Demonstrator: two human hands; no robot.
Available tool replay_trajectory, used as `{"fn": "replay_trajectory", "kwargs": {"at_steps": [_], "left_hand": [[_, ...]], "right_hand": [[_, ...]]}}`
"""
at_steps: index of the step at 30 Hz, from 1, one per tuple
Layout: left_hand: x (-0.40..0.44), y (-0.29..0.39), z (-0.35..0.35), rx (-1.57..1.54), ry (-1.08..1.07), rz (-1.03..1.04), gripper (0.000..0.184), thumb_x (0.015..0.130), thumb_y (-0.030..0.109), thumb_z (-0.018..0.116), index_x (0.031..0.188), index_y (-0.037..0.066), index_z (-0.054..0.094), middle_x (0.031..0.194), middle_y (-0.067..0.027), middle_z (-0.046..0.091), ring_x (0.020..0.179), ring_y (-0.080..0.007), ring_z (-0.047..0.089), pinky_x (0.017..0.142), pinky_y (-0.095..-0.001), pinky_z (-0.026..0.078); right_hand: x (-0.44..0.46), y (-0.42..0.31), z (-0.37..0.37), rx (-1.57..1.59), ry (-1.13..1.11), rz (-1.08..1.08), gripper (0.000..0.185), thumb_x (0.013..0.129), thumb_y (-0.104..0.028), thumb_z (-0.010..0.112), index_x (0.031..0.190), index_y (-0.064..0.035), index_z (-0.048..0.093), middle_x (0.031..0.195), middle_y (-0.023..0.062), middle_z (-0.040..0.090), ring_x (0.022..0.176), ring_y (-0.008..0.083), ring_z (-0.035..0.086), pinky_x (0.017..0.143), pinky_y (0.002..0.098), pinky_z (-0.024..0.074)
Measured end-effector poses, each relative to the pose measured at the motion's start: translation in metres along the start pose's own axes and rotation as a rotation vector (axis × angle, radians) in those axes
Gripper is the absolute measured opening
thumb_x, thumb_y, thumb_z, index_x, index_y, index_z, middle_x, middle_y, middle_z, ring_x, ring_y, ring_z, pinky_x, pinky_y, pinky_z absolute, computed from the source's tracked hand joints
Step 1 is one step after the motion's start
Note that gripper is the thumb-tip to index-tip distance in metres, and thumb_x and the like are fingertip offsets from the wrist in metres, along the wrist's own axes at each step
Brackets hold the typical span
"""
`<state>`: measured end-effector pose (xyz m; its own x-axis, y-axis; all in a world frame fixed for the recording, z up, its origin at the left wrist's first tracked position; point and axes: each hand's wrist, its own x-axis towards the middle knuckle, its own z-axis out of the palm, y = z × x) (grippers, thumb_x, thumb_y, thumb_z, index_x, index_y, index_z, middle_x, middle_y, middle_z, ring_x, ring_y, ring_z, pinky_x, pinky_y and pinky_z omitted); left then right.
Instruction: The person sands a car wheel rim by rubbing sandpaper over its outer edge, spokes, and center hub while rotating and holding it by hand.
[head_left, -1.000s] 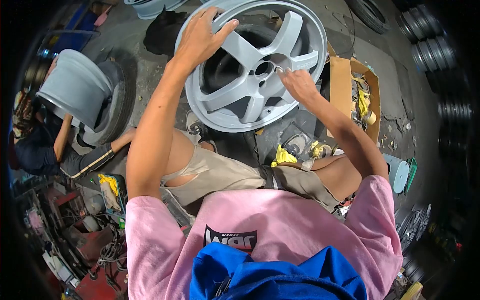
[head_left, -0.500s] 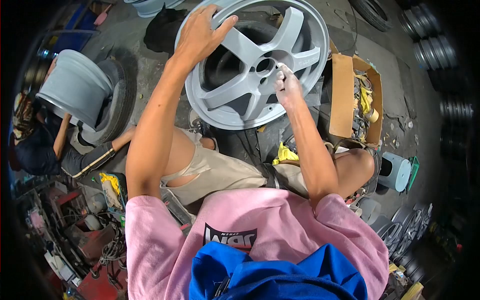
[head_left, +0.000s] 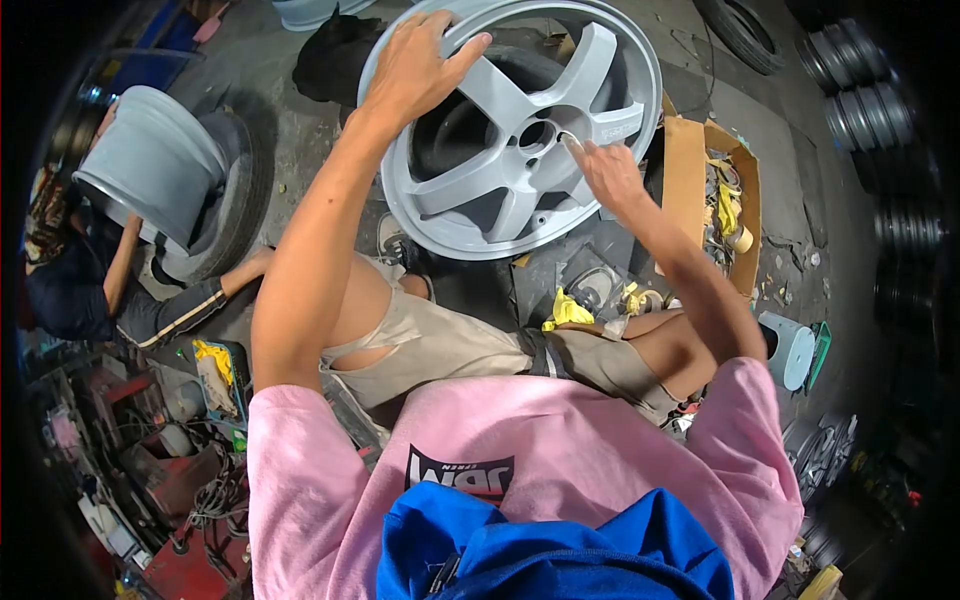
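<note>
A pale grey five-spoke wheel rim (head_left: pixel 445 190) leans in front of me. My left hand (head_left: pixel 415 68) grips its upper left edge, fingers over the lip and thumb stretched apart along a spoke. At the hub my right hand (head_left: pixel 610 172) is closed, its fingertips pressed beside a bolt hole right of the centre bore. The fingertips look whitish; whether a small thing is pinched in them cannot be made out. Behind the rim a dark tyre (head_left: pixel 455 130) shows between the spokes.
An open cardboard box (head_left: pixel 685 185) of scraps stands right of the rim. A yellow cloth (head_left: pixel 568 310) lies by my right leg. At left a person (head_left: pixel 75 285) handles another grey rim (head_left: pixel 150 170) beside a tyre (head_left: pixel 245 190). Stacked wheels (head_left: pixel 870 110) line the right side.
My right hand has turned and shifted slightly right, with its elbow swung outward, and its fingertips stay near the same bolt hole. The rim and my left hand have shifted slightly right.
</note>
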<state>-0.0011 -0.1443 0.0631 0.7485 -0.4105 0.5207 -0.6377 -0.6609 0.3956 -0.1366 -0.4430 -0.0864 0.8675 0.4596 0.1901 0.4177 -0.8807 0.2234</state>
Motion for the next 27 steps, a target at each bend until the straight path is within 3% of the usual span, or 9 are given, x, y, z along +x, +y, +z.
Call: {"fn": "replay_trajectory", "kwargs": {"at_steps": [2, 5, 10, 12, 16, 21, 24, 26, 27], "left_hand": [[0.000, 0.004, 0.000, -0.019, 0.001, -0.003, 0.060, 0.095, 0.048, 0.070, 0.123, -0.005, 0.067, 0.123, -0.0231, 0.069, 0.116, -0.0406, 0.064, 0.100, -0.0467, 0.049], [-0.002, 0.005, -0.004, -0.025, -0.032, -0.037, 0.060, 0.095, 0.048, 0.070, 0.123, -0.005, 0.067, 0.123, -0.0236, 0.069, 0.116, -0.0407, 0.064, 0.100, -0.0467, 0.049], [0.002, 0.014, -0.008, -0.056, -0.002, 0.006, 0.058, 0.095, 0.047, 0.070, 0.121, -0.005, 0.068, 0.121, -0.0230, 0.069, 0.115, -0.0402, 0.064, 0.099, -0.0466, 0.049], [0.002, 0.009, -0.002, -0.037, -0.001, 0.004, 0.057, 0.095, 0.047, 0.070, 0.121, -0.004, 0.068, 0.121, -0.0229, 0.069, 0.114, -0.0400, 0.064, 0.099, -0.0464, 0.049], [0.000, 0.004, 0.001, -0.039, 0.016, -0.003, 0.056, 0.094, 0.044, 0.071, 0.119, -0.005, 0.068, 0.113, -0.0252, 0.070, 0.112, -0.0434, 0.064, 0.099, -0.0487, 0.049], [0.001, 0.007, -0.004, -0.030, -0.012, -0.029, 0.059, 0.094, 0.048, 0.070, 0.123, -0.004, 0.068, 0.120, -0.0232, 0.069, 0.114, -0.0399, 0.065, 0.098, -0.0465, 0.050], [-0.001, 0.006, 0.001, -0.036, 0.016, 0.006, 0.058, 0.094, 0.046, 0.071, 0.120, -0.006, 0.068, 0.118, -0.0251, 0.070, 0.114, -0.0416, 0.064, 0.099, -0.0471, 0.049], [-0.001, 0.003, 0.000, -0.022, 0.046, 0.024, 0.056, 0.093, 0.043, 0.071, 0.118, -0.007, 0.069, 0.117, -0.0266, 0.069, 0.114, -0.0430, 0.063, 0.101, -0.0479, 0.048], [-0.001, 0.006, -0.002, -0.036, 0.025, 0.009, 0.056, 0.093, 0.043, 0.071, 0.119, -0.007, 0.069, 0.119, -0.0269, 0.069, 0.115, -0.0431, 0.063, 0.102, -0.0480, 0.048]], "right_hand": [[-0.001, -0.012, 0.012, 0.123, 0.076, 0.134, 0.037, 0.095, -0.017, 0.062, 0.131, -0.0068, 0.067, 0.079, 0.0049, 0.069, 0.070, 0.0214, 0.070, 0.061, 0.0359, 0.0499], [0.004, -0.017, -0.003, 1.535, -0.101, 0.939, 0.039, 0.103, -0.038, 0.061, 0.118, -0.0040, 0.075, 0.073, -0.0042, 0.060, 0.065, 0.0099, 0.052, 0.062, 0.0286, 0.0445], [-0.030, 0.004, -0.026, 0.936, -0.044, 0.663, 0.036, 0.102, -0.032, 0.063, 0.129, -0.0085, 0.071, 0.081, 0.0061, 0.069, 0.068, 0.0153, 0.064, 0.060, 0.0330, 0.0503], [-0.022, -0.002, -0.023, 0.332, 0.280, 0.157, 0.036, 0.099, -0.020, 0.060, 0.133, -0.0143, 0.069, 0.083, 0.0131, 0.071, 0.078, 0.0259, 0.073, 0.068, 0.0393, 0.0570], [-0.003, -0.015, -0.005, 0.211, -0.005, 0.290, 0.037, 0.093, -0.014, 0.063, 0.130, -0.0161, 0.070, 0.098, 0.0150, 0.075, 0.078, 0.0334, 0.073, 0.069, 0.0427, 0.0594], [0.011, -0.045, 0.010, 0.448, 0.134, 0.635, 0.029, 0.099, -0.015, 0.058, 0.126, -0.0083, 0.067, 0.082, 0.0130, 0.069, 0.067, 0.0269, 0.071, 0.061, 0.0402, 0.0541], [0.002, -0.022, 0.014, 2.171, 0.095, 1.102, 0.026, 0.104, -0.021, 0.054, 0.108, -0.0052, 0.074, 0.074, 0.0028, 0.064, 0.055, 0.0127, 0.052, 0.055, 0.0274, 0.0431], [0.001, -0.036, -0.018, 2.287, 0.109, 0.999, 0.029, 0.105, -0.026, 0.055, 0.105, -0.0048, 0.075, 0.073, -0.0018, 0.059, 0.057, 0.0096, 0.051, 0.056, 0.0241, 0.0394], [0.008, -0.048, -0.035, 1.880, 0.191, 0.998, 0.027, 0.105, -0.024, 0.056, 0.108, -0.0047, 0.074, 0.071, -0.0014, 0.055, 0.060, 0.0095, 0.052, 0.058, 0.0252, 0.0407]]}}
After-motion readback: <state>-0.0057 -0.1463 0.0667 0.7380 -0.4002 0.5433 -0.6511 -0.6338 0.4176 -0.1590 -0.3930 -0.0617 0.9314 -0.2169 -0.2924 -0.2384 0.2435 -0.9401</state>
